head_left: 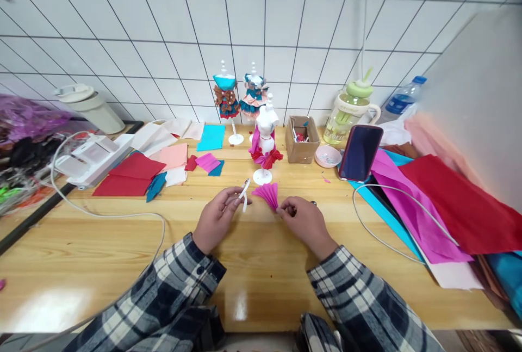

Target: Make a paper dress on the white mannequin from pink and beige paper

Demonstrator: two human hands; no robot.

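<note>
Sleeves of plaid lead out to my two hands over the counter (261, 265). My left hand (216, 218) pinches a white strip (244, 193) between thumb and fingertips, the strip standing up and bent over at its top. My right hand (304, 224) is closed on the narrow end of a pink pleated fan (267, 194), whose spread edge lies on the wood just beside the strip, not touching it as far as I can tell.

Right behind the fan stands a white mannequin (265, 140) on a round foot, wearing a pink and red skirt. Left of it lie paper scraps (207, 162), red sheets (132, 173) and a blue sheet (211, 137). A white cable (122, 216) curves over the counter on my left; another cable (383, 232) loops on my right, near a phone (360, 152) propped upright.

Beside the phone sits a small pink dish (327, 156) with pale bits in it that I cannot make out. Next to it an open cardboard box (302, 145) holds small red and white pieces. Farther right are big sheets (444, 205) of red, pink and blue.

Against the tiled wall stand two dressed mannequins (240, 99), a green-lidded jug (350, 112) with a straw, a water bottle (402, 102), and a white kettle (89, 106) far left.
</note>
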